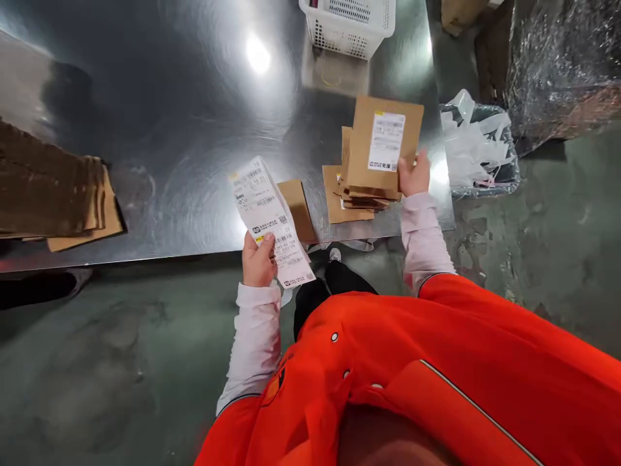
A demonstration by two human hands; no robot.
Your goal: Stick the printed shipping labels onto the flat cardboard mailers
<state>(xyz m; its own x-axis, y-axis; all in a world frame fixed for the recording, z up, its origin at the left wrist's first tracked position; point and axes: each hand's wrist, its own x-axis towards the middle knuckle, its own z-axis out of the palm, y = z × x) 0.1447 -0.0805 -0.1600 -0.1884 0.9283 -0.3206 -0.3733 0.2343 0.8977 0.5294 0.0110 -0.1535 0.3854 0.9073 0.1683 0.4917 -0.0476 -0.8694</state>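
A strip of printed white labels (264, 206) is pinched in my left hand (259, 260) at the table's front edge. Beneath the strip, partly covered, lies a flat brown cardboard piece (297, 208). My right hand (415, 175) grips the lower right edge of a brown cardboard mailer (363, 145), thumb on its face. That mailer bears a white label (387, 141) and lies over a messy pile of similar cardboard mailers (336, 202).
A white plastic basket (349, 39) stands at the back of the metal table (194, 129). Stacked cardboard (48, 188) sits at the left. Right of the table are a bin of white scraps (480, 145) and a plastic-wrapped stack (563, 71).
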